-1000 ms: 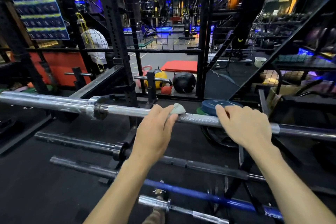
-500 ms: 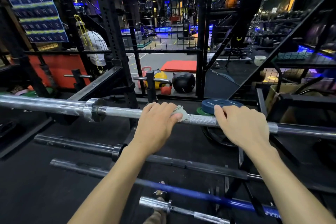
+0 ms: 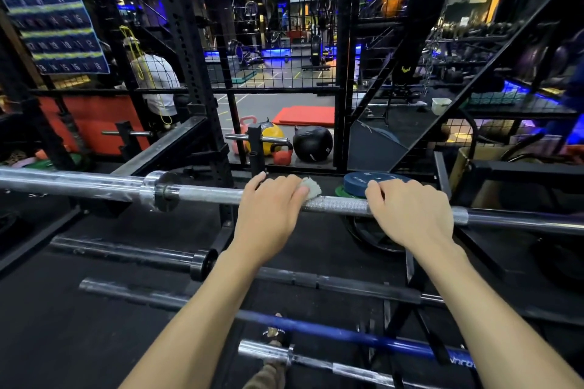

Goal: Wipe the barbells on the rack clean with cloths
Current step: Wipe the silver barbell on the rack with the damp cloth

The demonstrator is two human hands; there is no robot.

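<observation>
From my remote seat, the far left shows a numbered blue-and-yellow wall chart hanging above the thick chrome sleeve of the top barbell, which runs across the whole view on the black rack. Moving right past the collar, my left hand lies over the knurled shaft, fingers curled around it with a pale green cloth pinned beneath them; a crumpled corner of the cloth sticks out just beyond the fingertips, on top of the bar. Behind that spot, past the wire fence, sit a yellow kettlebell, a small red kettlebell and a black medicine ball on the gym floor, with a red mat farther back. Just right of the cloth, a bare stretch of knurling separates the two hands. My right hand drapes over the same shaft, fingers bent over the top of it; I cannot tell whether they wrap fully underneath. A blue weight plate lies just behind those fingertips. Lower on the rack rest a dark barbell, a blue barbell and another chrome barbell.
</observation>
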